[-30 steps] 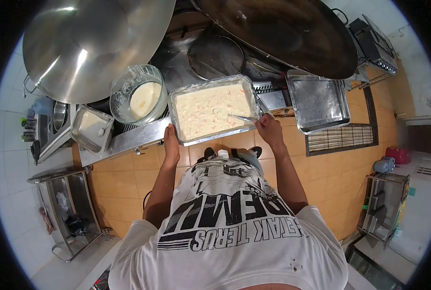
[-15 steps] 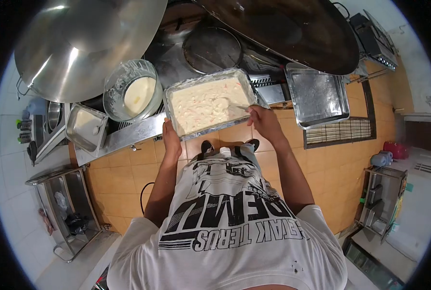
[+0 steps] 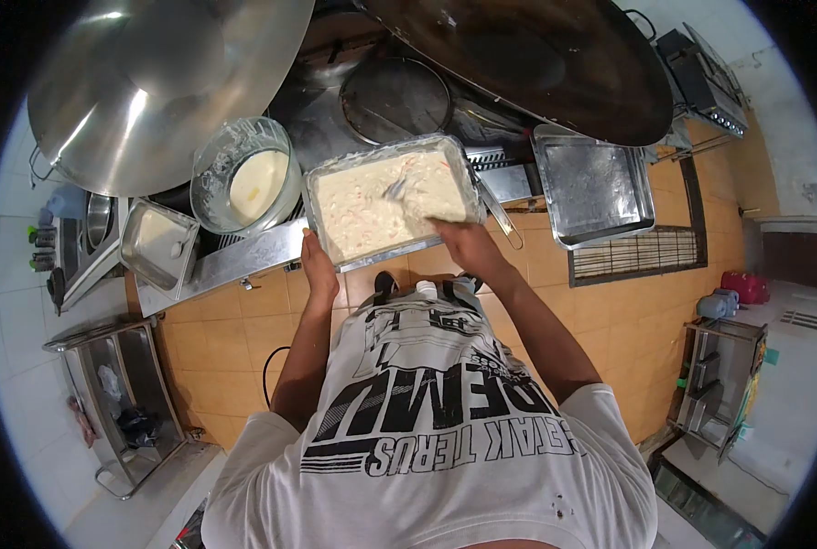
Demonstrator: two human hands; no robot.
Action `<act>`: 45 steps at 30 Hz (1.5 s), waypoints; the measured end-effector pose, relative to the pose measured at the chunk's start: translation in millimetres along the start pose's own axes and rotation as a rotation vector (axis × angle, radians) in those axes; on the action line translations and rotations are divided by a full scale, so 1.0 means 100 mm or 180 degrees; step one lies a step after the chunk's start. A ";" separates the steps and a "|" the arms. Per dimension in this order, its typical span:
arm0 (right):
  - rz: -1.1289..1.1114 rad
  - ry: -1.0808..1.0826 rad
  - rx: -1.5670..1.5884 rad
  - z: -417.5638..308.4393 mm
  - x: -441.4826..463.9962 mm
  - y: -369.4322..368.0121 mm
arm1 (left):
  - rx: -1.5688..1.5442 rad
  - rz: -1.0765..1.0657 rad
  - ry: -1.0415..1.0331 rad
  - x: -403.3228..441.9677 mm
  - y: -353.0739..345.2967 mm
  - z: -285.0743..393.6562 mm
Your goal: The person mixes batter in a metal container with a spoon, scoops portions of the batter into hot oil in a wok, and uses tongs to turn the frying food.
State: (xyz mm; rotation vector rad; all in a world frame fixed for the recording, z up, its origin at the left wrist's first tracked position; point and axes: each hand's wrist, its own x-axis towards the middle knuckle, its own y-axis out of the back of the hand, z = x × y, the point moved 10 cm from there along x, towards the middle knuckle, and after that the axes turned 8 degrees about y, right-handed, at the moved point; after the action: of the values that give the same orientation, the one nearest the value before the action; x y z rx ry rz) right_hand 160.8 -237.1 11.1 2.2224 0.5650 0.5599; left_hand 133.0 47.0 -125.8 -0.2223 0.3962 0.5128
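Observation:
A rectangular metal tray (image 3: 313,203) holds a thick cream-coloured mixture (image 3: 362,206) with orange bits in it. My left hand (image 3: 319,267) is against the tray's near left corner, its fingers wrapped round the edge. Over the tray's near right part, my right hand (image 3: 463,245) is closed on a metal utensil (image 3: 396,188), whose end dips into the mixture; most of its handle is hidden. To the left of the tray stands a glass bowl (image 3: 211,190) with pale batter. Farther left, a small metal tray (image 3: 156,240) contains some pale mixture and a utensil.
A large steel wok (image 3: 170,64) leans at the upper left and a dark wok (image 3: 555,73) at the upper right. A flat metal pan (image 3: 594,188) lies to the right. Behind the tray is a round burner (image 3: 395,101). A metal trolley (image 3: 120,366) stands lower left.
My right hand has moved left over the tray, and the utensil's end has shifted left and away from me through the mixture. My left hand stays at the tray's corner.

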 end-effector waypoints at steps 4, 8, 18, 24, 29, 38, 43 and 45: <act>-0.0522 -0.0215 -0.0488 0.03 -0.26 -0.01 | -0.0067 0.0149 -0.0047 -0.10 -0.04 0.11; 0.0231 -0.0213 -0.0334 0.14 -0.14 0.45 | 0.0057 -0.0067 0.0139 -0.11 -0.07 0.11; 0.0303 0.0081 -0.0052 0.10 0.20 -0.07 | -0.0167 -0.0016 0.0151 -0.17 -0.11 0.18; -0.0023 -0.0101 0.0389 0.07 -0.08 0.36 | -0.0903 -0.0296 0.0888 -0.02 -0.13 -0.03; 0.0466 -0.0908 0.0061 0.54 -0.26 0.52 | -0.0562 0.0028 0.0538 -0.12 -0.12 0.10; 0.0559 -0.0746 0.0871 0.42 -0.32 0.19 | -0.0619 -0.0184 0.0377 0.00 -0.11 0.03; 0.0525 -0.1258 0.0320 0.48 -0.44 0.37 | -0.0442 -0.0126 0.0511 -0.05 -0.12 0.05; 0.0800 -0.1133 0.0649 0.54 -0.51 0.24 | -0.0488 -0.0305 0.0682 -0.11 -0.19 0.08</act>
State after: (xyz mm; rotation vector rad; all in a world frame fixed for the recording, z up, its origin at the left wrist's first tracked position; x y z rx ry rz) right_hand 154.9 -310.4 -15.2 2.5305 0.1644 0.2254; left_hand 136.1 28.7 -112.1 -0.4446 0.5526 0.4266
